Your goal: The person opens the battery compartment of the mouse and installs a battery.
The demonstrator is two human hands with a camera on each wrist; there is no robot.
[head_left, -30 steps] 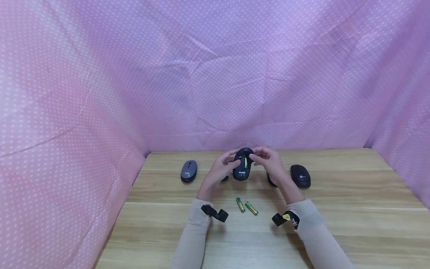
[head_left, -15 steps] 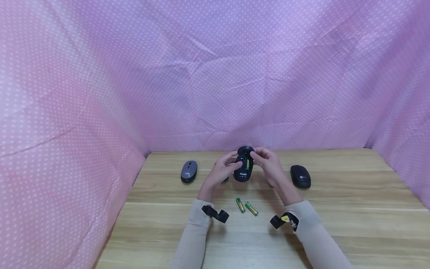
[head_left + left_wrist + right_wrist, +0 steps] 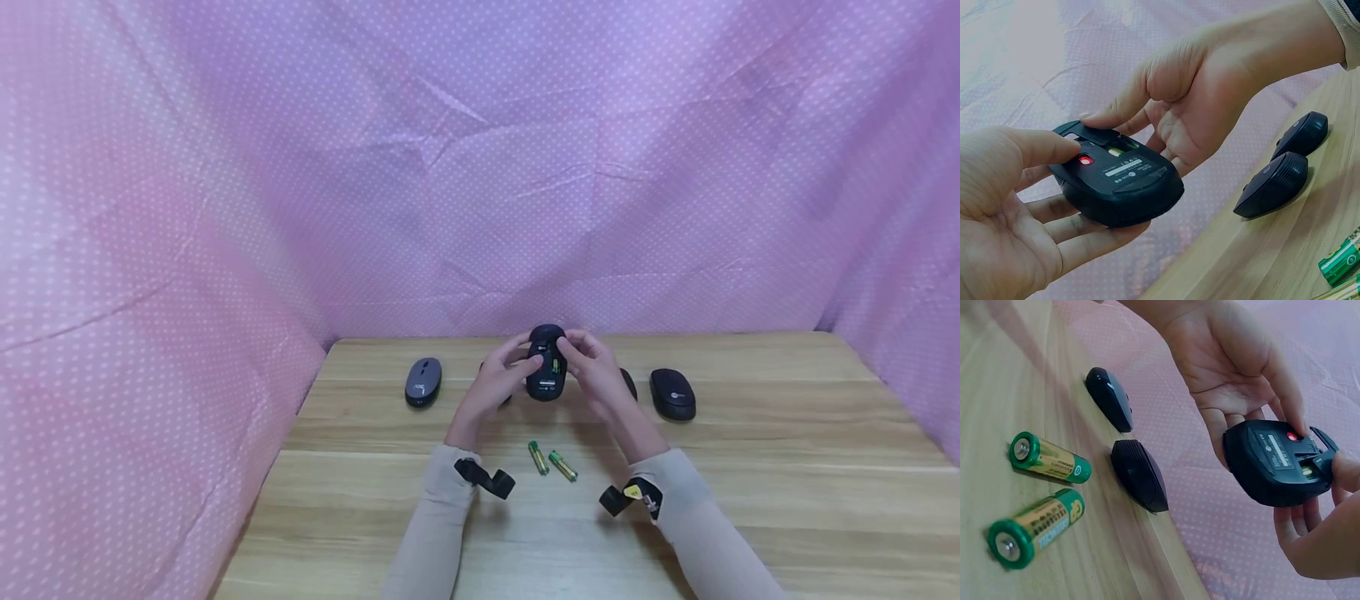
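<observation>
Both hands hold a black computer mouse (image 3: 546, 385) above the table, its underside turned toward the head camera. My left hand (image 3: 495, 385) grips its side, fingers beneath and thumb on the underside beside a red sensor light (image 3: 1087, 160). The right hand (image 3: 597, 377) pinches the mouse's far end, its thumb on the black battery cover (image 3: 1099, 134). Beyond that cover the compartment is partly uncovered, and a bit of a battery (image 3: 1116, 151) shows inside. Two green-and-gold batteries (image 3: 538, 458) lie on the table between the forearms.
On the wooden table (image 3: 787, 467), a grey mouse (image 3: 423, 382) lies at the left and a black mouse (image 3: 672, 394) at the right. Two more dark mice are partly hidden behind the hands. Pink dotted cloth (image 3: 480, 208) hangs around the back and sides.
The battery cover stood tilted up half a second ago and now lies lower against the mouse, with less of the inner battery showing. The loose batteries have stayed in place.
</observation>
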